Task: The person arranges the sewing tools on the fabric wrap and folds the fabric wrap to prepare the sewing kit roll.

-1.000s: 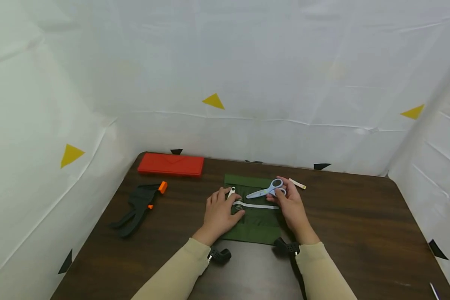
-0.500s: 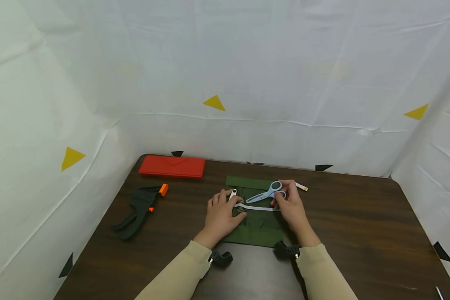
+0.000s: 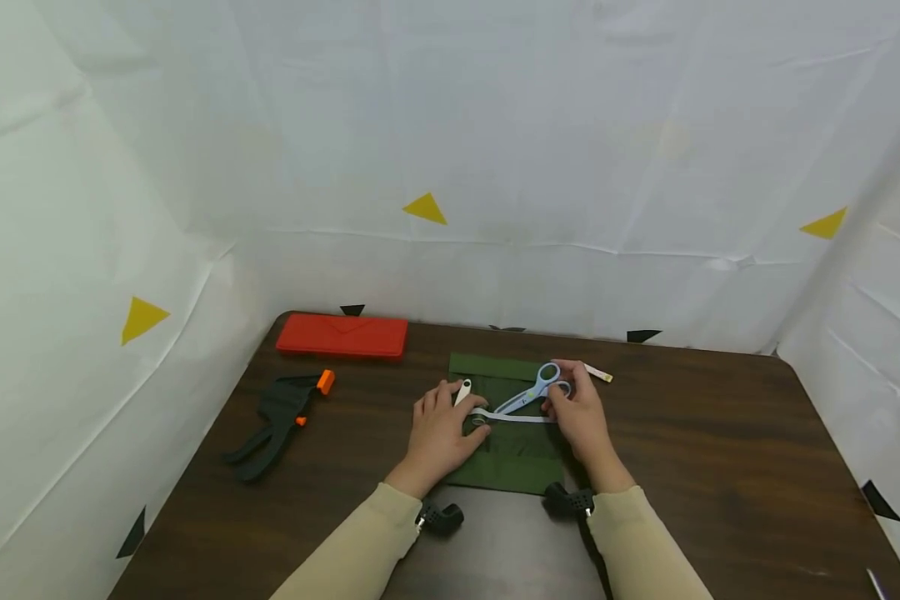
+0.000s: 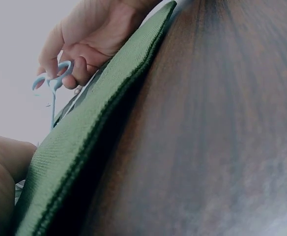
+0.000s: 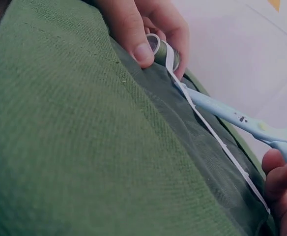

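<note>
My right hand point(image 3: 581, 417) holds light-blue scissors point(image 3: 536, 387) by their finger loops, the blades pointing left. In the right wrist view the scissors point(image 5: 232, 115) reach their tip under a white elastic strap point(image 5: 210, 129), close to a green thread spool point(image 5: 164, 53). My left hand point(image 3: 438, 429) holds this spool between thumb and fingers, with the strap running over it. Both hands are over an opened green cloth case point(image 3: 506, 475). A white piece with a hole in its end point(image 3: 463, 390) sticks out beside the left fingers, its lower part hidden.
A red case point(image 3: 341, 335) lies at the table's back left, with a black and orange clamp point(image 3: 281, 421) in front of it. Behind the right hand is a small white strip point(image 3: 598, 373). A pen-like thing point(image 3: 875, 583) lies at the front right edge.
The scissors have swung so that their tip points more down and left, and their blades have come to the strap beside the spool. The left hand has stayed at the spool.
</note>
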A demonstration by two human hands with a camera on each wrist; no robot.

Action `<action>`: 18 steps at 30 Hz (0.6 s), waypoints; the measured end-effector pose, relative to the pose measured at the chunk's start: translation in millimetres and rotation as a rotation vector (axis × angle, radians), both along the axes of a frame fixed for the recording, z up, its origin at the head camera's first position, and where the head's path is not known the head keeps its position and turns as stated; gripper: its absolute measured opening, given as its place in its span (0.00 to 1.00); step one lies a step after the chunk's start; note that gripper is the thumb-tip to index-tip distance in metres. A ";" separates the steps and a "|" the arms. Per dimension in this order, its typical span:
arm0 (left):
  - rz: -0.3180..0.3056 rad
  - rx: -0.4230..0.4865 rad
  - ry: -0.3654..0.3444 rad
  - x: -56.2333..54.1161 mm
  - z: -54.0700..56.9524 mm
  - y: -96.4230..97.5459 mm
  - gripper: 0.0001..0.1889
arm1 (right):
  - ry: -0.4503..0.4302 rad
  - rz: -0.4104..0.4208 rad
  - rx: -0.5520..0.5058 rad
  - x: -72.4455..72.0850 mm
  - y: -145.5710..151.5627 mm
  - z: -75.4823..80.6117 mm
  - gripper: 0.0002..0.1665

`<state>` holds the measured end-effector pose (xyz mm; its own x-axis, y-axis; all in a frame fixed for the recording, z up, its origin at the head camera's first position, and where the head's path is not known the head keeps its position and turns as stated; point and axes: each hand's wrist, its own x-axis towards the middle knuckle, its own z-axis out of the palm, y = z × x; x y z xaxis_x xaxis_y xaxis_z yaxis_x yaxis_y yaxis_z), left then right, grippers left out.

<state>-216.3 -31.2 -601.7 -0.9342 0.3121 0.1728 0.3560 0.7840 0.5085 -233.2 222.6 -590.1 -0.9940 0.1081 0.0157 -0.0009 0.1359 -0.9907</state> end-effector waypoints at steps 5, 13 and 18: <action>0.001 0.034 0.000 -1.4 -8.4 -1.6 0.20 | -0.016 0.028 0.042 -1.4 -1.0 -1.6 0.26; -0.003 0.064 0.002 -4.4 -13.6 -1.9 0.23 | -0.025 -0.005 -0.017 -3.7 -1.1 -1.1 0.24; 0.009 0.019 -0.013 -2.4 -8.4 -1.5 0.24 | -0.015 0.002 0.037 -3.2 0.0 -2.6 0.21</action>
